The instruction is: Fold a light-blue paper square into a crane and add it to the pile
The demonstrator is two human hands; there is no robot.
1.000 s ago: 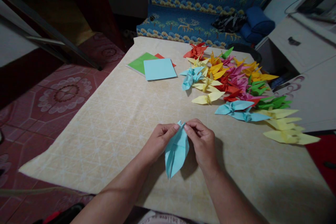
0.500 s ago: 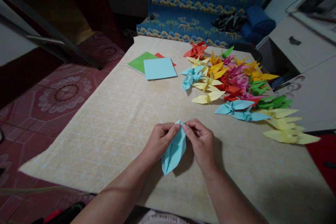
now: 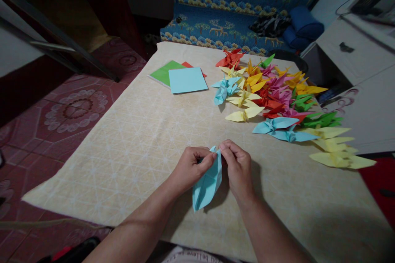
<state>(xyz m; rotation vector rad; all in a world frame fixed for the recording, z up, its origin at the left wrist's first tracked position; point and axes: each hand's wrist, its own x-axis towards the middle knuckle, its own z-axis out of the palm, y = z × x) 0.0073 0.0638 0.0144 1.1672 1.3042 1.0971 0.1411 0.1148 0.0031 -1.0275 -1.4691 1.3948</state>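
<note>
Between my hands is a light blue folded paper (image 3: 207, 187), a partly folded origami piece with its broad pointed end toward me. My left hand (image 3: 194, 165) is closed on its left side, thumb lying on top near the upper part. The fingertips of my right hand (image 3: 237, 164) pinch a narrow tip at the far end. The undersides of the fingers are hidden. Folded paper cranes (image 3: 274, 90) in several colours lie in a group beyond and to the right, two light blue cranes (image 3: 280, 127) among the nearest.
A light blue paper sheet (image 3: 188, 80) lies over a green sheet (image 3: 165, 72) and a red one at the table's far left. A pale patterned cloth (image 3: 123, 152) covers the table. Behind it stands a blue sofa (image 3: 216, 24); a white cabinet (image 3: 345, 70) is at right.
The folded paper has shifted slightly toward me and right. My left thumb has slid down with it, and my right fingertips have moved a little to the right at the far tip.
</note>
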